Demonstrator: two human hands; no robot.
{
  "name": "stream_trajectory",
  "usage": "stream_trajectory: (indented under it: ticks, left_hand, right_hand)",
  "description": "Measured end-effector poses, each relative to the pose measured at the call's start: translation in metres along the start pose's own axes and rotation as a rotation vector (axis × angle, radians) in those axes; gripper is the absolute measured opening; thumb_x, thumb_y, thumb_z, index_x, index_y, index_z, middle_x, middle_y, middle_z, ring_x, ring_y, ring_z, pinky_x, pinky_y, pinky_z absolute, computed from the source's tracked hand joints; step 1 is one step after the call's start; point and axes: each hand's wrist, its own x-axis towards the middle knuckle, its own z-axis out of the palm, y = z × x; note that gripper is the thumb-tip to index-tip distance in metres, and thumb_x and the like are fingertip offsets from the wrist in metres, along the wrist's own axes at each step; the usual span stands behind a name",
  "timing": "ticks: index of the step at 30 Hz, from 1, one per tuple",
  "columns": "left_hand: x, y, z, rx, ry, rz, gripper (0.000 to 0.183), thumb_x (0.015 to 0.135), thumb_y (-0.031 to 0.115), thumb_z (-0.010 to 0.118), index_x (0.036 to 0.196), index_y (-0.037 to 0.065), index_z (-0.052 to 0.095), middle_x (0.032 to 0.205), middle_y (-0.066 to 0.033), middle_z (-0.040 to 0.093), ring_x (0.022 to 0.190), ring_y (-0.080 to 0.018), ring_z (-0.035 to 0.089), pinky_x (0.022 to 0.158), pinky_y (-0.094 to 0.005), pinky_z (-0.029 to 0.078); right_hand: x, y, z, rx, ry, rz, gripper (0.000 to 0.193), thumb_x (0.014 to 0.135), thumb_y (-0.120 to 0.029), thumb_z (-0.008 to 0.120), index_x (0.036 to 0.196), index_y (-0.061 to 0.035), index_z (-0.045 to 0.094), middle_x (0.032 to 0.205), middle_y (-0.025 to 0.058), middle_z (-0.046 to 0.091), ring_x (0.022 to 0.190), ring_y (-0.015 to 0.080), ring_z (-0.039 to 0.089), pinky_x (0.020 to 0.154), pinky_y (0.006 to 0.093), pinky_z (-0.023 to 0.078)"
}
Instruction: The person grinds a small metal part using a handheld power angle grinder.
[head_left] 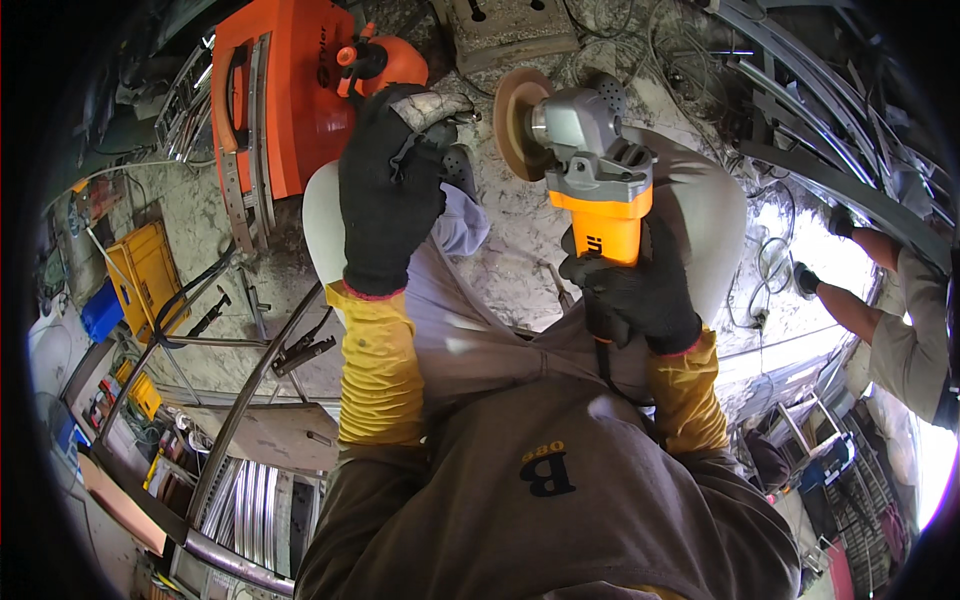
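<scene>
The right hand [640, 285], in a black glove, is clenched around the orange body of a grinder [600, 190], its fingers wrapped over the near end. The grinder is held above the floor [510, 260], in front of the right knee, with its grey head pointing away from the person. The brown round disc [522, 125] stands at the head's left side, well apart from the left glove.

The left hand [385, 180], also black-gloved, is raised above the left knee. Its fingers bend around a small metal piece [430, 108], pale and curved; its exact kind is hard to tell.

Toward the floor's far left corner stands an orange box [285, 100], and an orange bottle [395, 65] is just beside it, close behind the left glove. Long metal bars [820, 100] lie in a heap toward the floor's far right corner. Along the left edge are a yellow crate [148, 278] and a blue box [102, 312]. Near the right edge, another person [905, 330] appears in shorts, legs reaching inward.
</scene>
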Motion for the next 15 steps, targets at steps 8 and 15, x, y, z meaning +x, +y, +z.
stream_trajectory:
  ticks: [8,15]
  left_hand:
    - [0.0,-0.003,0.001,0.095,0.03,0.086,0.024,0.09,-0.002,0.07,0.114,0.002,0.074,0.118,-0.0169,0.072,0.109,-0.0347,0.07,0.094,-0.0406,0.056]
    - [0.002,-0.009,0.0,0.168,0.035,0.257,0.029,0.085,-0.006,0.069,0.113,0.001,0.072,0.114,-0.0161,0.072,0.105,-0.0342,0.07,0.093,-0.041,0.056]
  right_hand:
    - [0.0,0.001,0.002,-0.006,0.016,0.007,0.064,0.085,-0.002,0.085,0.141,0.0025,0.055,0.119,0.0151,0.071,0.102,0.0236,0.074,0.092,0.0381,0.061]
    - [0.0,0.002,0.004,0.006,0.012,-0.031,0.057,0.088,-0.002,0.085,0.138,0.002,0.057,0.118,0.0141,0.071,0.102,0.0223,0.073,0.09,0.0368,0.061]
